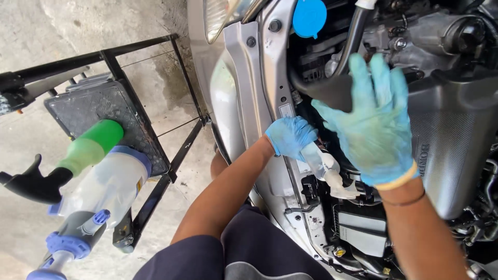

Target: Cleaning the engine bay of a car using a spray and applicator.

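Note:
My left hand (289,137), in a blue glove, reaches down into the engine bay of a silver car and grips a small clear plastic bottle (322,165) whose white nozzle points toward the lower right. My right hand (376,127), also gloved in blue, hovers with its fingers spread over a black intake duct (332,88) and the grey engine cover (454,140). It holds nothing. A thin band circles my right wrist.
A round blue reservoir cap (309,17) sits at the top of the bay. To the left, on concrete, a black metal step stand (104,111) carries a green trigger sprayer (88,148) and a clear pump sprayer with blue fittings (104,189). The silver fender (233,98) lies between them.

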